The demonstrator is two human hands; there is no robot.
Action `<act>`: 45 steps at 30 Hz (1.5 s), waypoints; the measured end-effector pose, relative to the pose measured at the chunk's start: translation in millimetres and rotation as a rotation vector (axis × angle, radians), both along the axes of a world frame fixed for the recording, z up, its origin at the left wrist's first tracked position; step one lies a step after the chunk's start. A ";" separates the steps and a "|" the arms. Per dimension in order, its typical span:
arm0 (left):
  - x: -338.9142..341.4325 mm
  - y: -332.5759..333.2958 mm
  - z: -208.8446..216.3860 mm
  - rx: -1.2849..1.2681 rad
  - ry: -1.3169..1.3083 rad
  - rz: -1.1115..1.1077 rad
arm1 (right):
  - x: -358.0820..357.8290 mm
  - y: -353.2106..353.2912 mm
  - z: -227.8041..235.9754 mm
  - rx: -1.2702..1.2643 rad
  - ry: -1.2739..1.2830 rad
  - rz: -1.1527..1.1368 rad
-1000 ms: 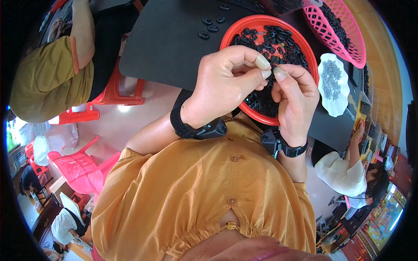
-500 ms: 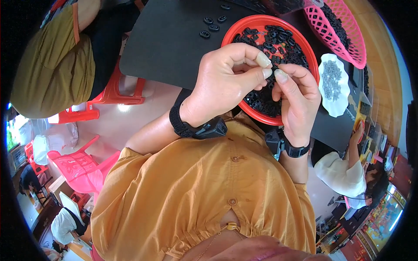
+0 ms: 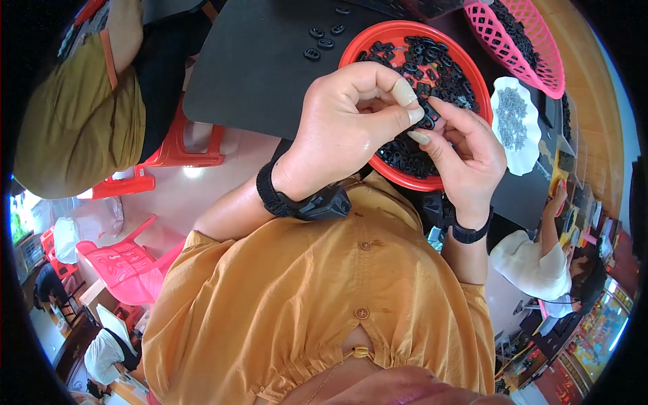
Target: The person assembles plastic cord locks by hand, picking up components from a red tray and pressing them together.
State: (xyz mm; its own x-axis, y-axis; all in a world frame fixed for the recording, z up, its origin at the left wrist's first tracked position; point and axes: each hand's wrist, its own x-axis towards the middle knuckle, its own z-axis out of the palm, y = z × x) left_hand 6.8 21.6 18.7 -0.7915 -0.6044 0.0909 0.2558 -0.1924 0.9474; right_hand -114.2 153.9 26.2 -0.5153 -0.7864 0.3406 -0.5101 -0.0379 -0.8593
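Over the red basin (image 3: 347,54) my left hand (image 3: 354,125) pinches a small black oval plastic piece (image 3: 426,122) between thumb and fingertips. My right hand (image 3: 469,152) meets it from the other side, its forefinger tip touching the piece and its thumb just below. Exactly how the right fingers grip the piece is partly hidden. Many similar black plastic parts (image 3: 408,160) fill the basin under both hands. Several finished-looking black ovals with two holes each (image 3: 326,44) lie on the dark table (image 3: 250,74) left of the basin.
A white scalloped dish (image 3: 523,162) of small metal springs (image 3: 513,118) stands right of the basin. Beyond it is a pink lattice basket (image 3: 550,74) of black parts. Another person in olive clothing (image 3: 74,128) sits at the left, near red stools (image 3: 182,145). A pink chair (image 3: 125,266) stands behind.
My right hand has turned and its thumb has dropped away from the left thumb, so more of the black piece shows. My left hand stays nearly in place.
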 end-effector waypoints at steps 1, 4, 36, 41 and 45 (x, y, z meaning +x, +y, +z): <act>-0.1 0.3 0.6 0.029 0.004 -0.007 | 0.8 0.6 -0.1 0.005 0.029 -0.022; -1.8 2.1 -2.0 0.055 0.036 -0.004 | 1.2 -0.2 2.5 -0.037 0.196 -0.020; -0.4 -2.6 -19.9 -0.074 -0.110 -0.127 | -115.3 -18.3 15.2 0.467 0.779 -0.064; -2.2 -0.7 -19.2 0.016 -0.075 -0.075 | -114.7 -32.6 5.1 0.547 0.882 0.037; 0.5 -3.4 -21.0 -0.038 -0.091 -0.133 | -113.8 -33.8 5.8 0.579 0.852 0.066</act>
State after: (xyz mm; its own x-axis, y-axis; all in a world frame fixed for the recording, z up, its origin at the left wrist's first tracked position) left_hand 7.3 18.3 -2.4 -0.8704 -0.4910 0.0360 0.1431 -0.1824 0.9728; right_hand -228.0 120.0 32.0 -0.2307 -0.9639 0.1327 -0.9700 0.2171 -0.1094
